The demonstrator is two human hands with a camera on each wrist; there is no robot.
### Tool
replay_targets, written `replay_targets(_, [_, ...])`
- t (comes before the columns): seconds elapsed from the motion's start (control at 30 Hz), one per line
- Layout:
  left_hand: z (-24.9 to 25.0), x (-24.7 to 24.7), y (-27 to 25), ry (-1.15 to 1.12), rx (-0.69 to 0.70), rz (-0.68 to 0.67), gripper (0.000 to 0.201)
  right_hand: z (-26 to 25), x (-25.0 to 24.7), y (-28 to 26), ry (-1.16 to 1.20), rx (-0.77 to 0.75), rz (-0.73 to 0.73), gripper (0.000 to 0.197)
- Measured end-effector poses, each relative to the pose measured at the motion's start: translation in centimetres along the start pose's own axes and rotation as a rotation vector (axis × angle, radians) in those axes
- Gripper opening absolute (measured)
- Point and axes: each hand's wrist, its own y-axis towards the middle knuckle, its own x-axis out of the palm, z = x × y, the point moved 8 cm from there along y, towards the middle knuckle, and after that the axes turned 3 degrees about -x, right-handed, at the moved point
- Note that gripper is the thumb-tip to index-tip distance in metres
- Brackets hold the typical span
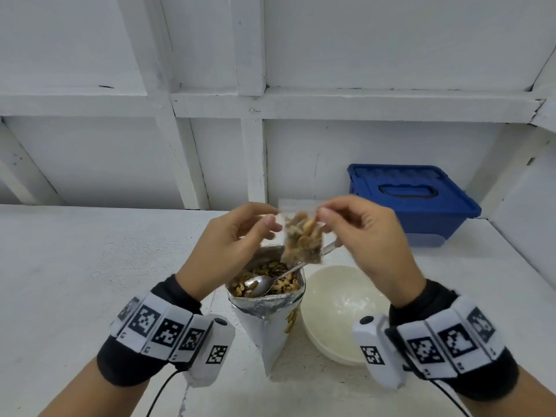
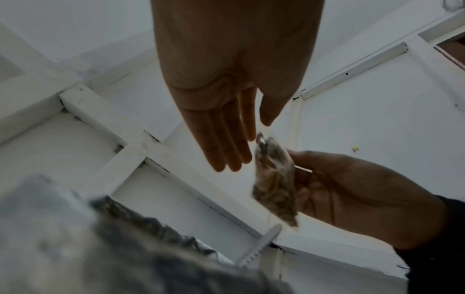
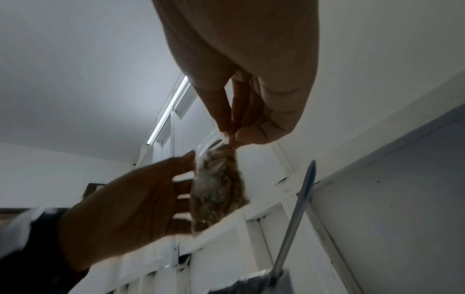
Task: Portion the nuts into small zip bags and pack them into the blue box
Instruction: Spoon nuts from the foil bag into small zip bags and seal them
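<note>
At frame centre, the right hand (image 1: 365,236) is pinching the filled zip bag (image 1: 302,236) while the left hand (image 1: 231,236), fingers relaxed, is nearing its top, which likely needs sealing next.

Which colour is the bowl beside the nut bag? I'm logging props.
Cream white; the bowl shows best in the head view.

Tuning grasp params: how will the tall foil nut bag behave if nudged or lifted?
Foil nut bag probably tips easily: it stands tall on a narrow base, open-topped, with a spoon leaning out. Its crinkled walls suggest it would buckle under a squeeze. Nuts would likely spill.
</note>
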Motion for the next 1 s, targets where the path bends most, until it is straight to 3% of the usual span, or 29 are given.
replay_targets(0.1, [-2.4, -2.3, 0.7, 0.149, -0.066, 0.050, 0.033, 0.4, -5.2, 1.1, 0.033, 0.006, 0.154, 0.011])
replay_targets(0.2, [-8.1, -4.2, 0.8, 0.367, -0.217, 0.074, 0.020, 2.5, -10.7, 1.9, -0.030, 0.011, 0.293, 0.013])
replay_targets(0.3, [-15.0, -3.5, -0.3, 0.600, -0.381, -0.084, 0.020, 7.7, -14.5, 1.6, -0.174, 0.090, 0.358, 0.010])
replay_targets(0.4, [-20.9, -1.8, -2.0, 0.736, -0.497, -0.285, 0.025, 14.2, -16.0, 0.6, -0.328, 0.210, 0.335, 0.010])
replay_targets(0.5, [-26.2, -1.3, -3.4, 0.850, -0.562, -0.417, 0.042, 20.3, -15.9, -0.3, -0.389, 0.358, 0.277, 0.012])
replay_targets(0.6, [-30.3, -1.4, -4.5, 0.908, -0.587, -0.457, 0.075, 23.9, -15.2, -0.2, -0.365, 0.479, 0.238, 0.019])
replay_targets(0.67, [-31.6, -1.1, -5.1, 0.960, -0.588, -0.498, 0.086, 24.8, -14.3, 0.2, -0.332, 0.531, 0.225, 0.015])
replay_targets(0.9, [-31.7, -0.9, -5.3, 0.962, -0.579, -0.523, 0.078, 30.1, -13.8, 1.3, -0.354, 0.691, 0.223, 0.013])
replay_targets(1.0, [-31.4, -0.7, -5.3, 0.970, -0.569, -0.520, 0.070, 31.6, -13.9, 0.7, -0.308, 0.773, 0.252, 0.036])
